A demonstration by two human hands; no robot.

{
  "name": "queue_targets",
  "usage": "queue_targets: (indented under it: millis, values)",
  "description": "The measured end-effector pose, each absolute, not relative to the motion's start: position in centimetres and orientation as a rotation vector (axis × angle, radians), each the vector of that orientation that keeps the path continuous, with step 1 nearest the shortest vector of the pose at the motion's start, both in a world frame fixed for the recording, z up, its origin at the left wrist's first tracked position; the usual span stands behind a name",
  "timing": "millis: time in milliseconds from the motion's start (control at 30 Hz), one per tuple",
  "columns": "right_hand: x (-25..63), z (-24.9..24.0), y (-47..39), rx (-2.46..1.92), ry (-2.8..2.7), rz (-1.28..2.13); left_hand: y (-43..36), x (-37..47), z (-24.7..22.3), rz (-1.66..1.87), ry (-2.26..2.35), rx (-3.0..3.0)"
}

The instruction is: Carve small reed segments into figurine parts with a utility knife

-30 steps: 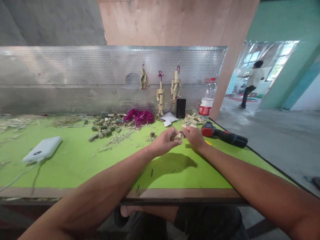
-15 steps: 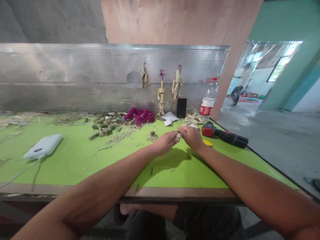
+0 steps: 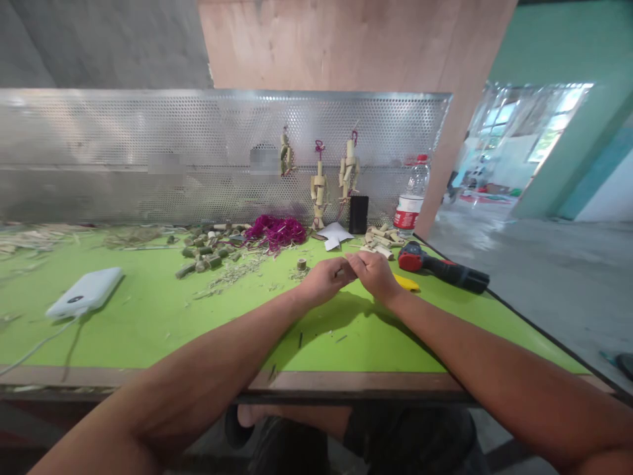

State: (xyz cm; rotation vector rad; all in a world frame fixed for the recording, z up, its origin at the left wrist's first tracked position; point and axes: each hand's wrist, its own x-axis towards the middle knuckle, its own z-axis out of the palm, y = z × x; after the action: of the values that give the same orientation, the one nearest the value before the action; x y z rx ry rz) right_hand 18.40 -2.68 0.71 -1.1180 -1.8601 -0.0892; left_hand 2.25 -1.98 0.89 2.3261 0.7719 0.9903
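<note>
Where the two hands meet above the green tabletop, what is entered?

"Left hand, one: fingers bent inward, tips hidden. Right hand, one: fingers folded over, at the left hand's fingers. How tightly either closes, and on what, I cannot tell; any piece between them is hidden."

"Items nearest?"

"Pale bamboo pieces, one heap, lying just beyond the right hand. Yellow object, one, just beside the right wrist, partly covered. Bamboo ring, single, near the left hand, shavings about it."

"Remainder?"

"Power tool, black with red parts, lying on its side, right of the heap. Bottle, red cap, upright behind it. Bamboo figures, three, at the perforated metal panel. Purple string, one tangle, left of a white paper piece. White device, cable attached, tabletop's left part."
</note>
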Motion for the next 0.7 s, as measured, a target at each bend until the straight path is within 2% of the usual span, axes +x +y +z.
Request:
queue_targets:
  millis: [200,400,700]
  values:
    - [21.8,0.4,-0.8,-1.208,-1.777,-0.072,-2.8,1.7,1.5,0.997,0.684,2.294]
    - [19.7,1.7,-2.7,-1.003,-1.662,0.136,-2.1,1.9,1.0,1.111,0.806,2.23]
    - [18.9,0.3,-2.8,-1.172,-1.898,-0.138,-1.6,1.9,0.2,1.174,0.756,2.335]
